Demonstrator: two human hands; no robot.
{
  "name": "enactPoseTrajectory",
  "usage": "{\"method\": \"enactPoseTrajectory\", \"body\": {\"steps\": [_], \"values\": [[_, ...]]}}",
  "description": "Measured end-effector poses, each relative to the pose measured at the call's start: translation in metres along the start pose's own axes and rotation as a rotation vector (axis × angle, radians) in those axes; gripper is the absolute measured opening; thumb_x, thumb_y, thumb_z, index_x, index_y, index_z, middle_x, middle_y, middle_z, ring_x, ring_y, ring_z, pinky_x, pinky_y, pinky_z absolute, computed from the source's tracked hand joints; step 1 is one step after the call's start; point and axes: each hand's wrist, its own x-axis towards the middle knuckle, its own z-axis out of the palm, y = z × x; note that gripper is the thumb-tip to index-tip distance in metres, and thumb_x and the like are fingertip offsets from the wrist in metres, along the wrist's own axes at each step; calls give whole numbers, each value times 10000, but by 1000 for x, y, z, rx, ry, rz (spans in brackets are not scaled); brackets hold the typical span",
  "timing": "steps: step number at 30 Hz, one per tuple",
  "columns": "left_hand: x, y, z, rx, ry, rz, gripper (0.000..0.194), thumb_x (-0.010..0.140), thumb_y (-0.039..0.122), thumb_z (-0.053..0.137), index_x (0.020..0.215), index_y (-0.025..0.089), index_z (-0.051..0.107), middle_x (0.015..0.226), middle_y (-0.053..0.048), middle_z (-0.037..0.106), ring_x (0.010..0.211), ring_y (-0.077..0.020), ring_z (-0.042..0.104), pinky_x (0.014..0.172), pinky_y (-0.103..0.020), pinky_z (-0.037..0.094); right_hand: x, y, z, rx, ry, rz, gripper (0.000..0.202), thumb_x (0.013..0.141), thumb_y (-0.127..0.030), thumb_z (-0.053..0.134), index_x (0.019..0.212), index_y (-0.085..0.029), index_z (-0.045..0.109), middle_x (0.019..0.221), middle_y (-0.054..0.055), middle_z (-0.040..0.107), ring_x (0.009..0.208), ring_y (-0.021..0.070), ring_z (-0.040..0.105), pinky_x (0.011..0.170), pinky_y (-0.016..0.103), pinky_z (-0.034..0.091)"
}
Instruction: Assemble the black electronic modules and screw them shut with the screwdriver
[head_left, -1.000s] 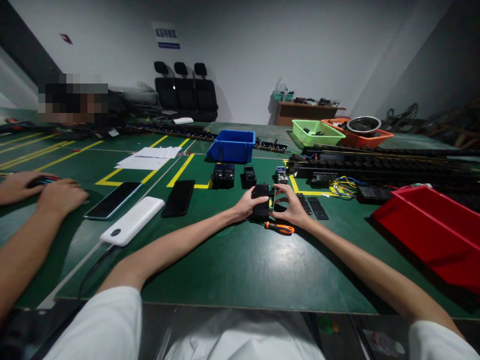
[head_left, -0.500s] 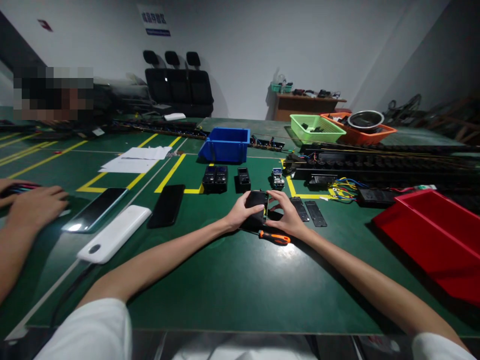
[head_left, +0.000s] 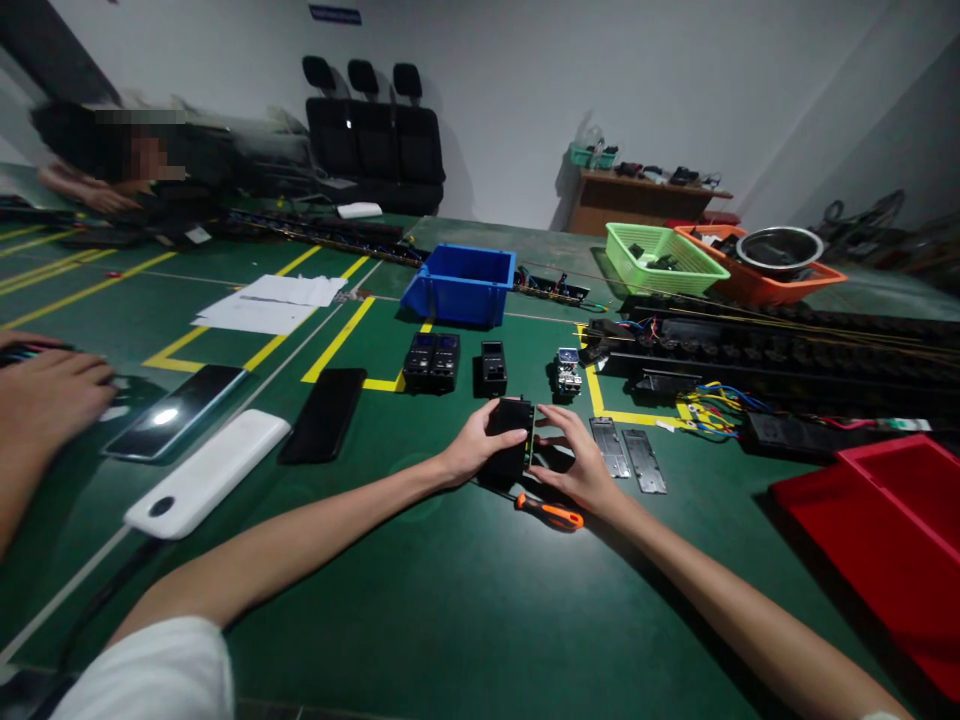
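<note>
My left hand [head_left: 469, 447] is closed round a black electronics case [head_left: 510, 458], thumb across its top face. The case's right side shows a strip of green circuit board. Beside that side, my right hand [head_left: 583, 468] has its thumb and fingers apart and curved, with nothing visible between them. Just below the case, an orange and black screwdriver [head_left: 551, 513] lies on the table, its shaft pointing left. Two thin black cover plates [head_left: 644, 462] lie to the right of my right hand. Beyond my hands stand a black module housing [head_left: 493, 368] and a bare circuit-board module [head_left: 568, 374].
Paired black modules [head_left: 431, 362] stand before a blue bin [head_left: 469, 285]. At left lie a black phone [head_left: 324, 415], a white power bank [head_left: 210, 472] and another phone [head_left: 176, 412], near another person's hand [head_left: 52, 395]. A red bin [head_left: 847, 560] and wired black rails [head_left: 720, 345] occupy the right.
The camera view has shifted, so the hands and case appear lower. My right hand's fingers have drawn slightly away from the case's edge. My left hand keeps hold of the case.
</note>
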Motion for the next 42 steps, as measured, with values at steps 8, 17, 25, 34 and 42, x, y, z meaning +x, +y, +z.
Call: {"method": "enactPoseTrajectory", "body": {"steps": [8, 17, 25, 34, 42], "values": [[-3, 5, 2, -101, -79, -87, 641, 733, 315, 791, 1273, 193, 467, 1209, -119, 597, 994, -251, 661, 852, -379, 550, 2, 4, 0, -190, 0, -61, 754, 760, -355, 765, 1414, -278, 396, 1351, 130, 472, 1269, 295, 483, 1035, 489, 469], [-2, 4, 2, -98, -99, -72, 634, 754, 303, 774, 1282, 204, 436, 1190, -110, 604, 967, -248, 683, 871, -392, 557, -1, 3, 0, -251, -1, -71, 770, 774, -405, 742, 1430, -272, 361, 1334, 141, 481, 1244, 300, 502, 970, 469, 521], [-6, 8, 5, -72, -131, -68, 697, 777, 335, 748, 1345, 232, 358, 1214, -125, 595, 988, -285, 678, 802, -409, 586, -3, 3, 0, -261, -1, -74, 768, 760, -417, 750, 1411, -260, 374, 1315, 132, 491, 1226, 285, 518, 990, 464, 504], [-6, 8, 4, -29, -158, -33, 691, 770, 336, 755, 1339, 218, 382, 1204, -120, 601, 982, -262, 678, 897, -427, 545, -2, 2, 3, -276, -32, -32, 928, 732, -321, 766, 1494, -284, 239, 1391, 139, 404, 1264, 306, 472, 969, 479, 517], [-6, 4, 4, 2, -177, -26, 775, 765, 345, 759, 1405, 214, 343, 1259, -137, 576, 998, -259, 671, 917, -418, 526, 1, 2, 3, -281, -42, -50, 998, 688, -320, 802, 1505, -290, 228, 1454, 137, 363, 1348, 321, 394, 1056, 525, 441]]}}
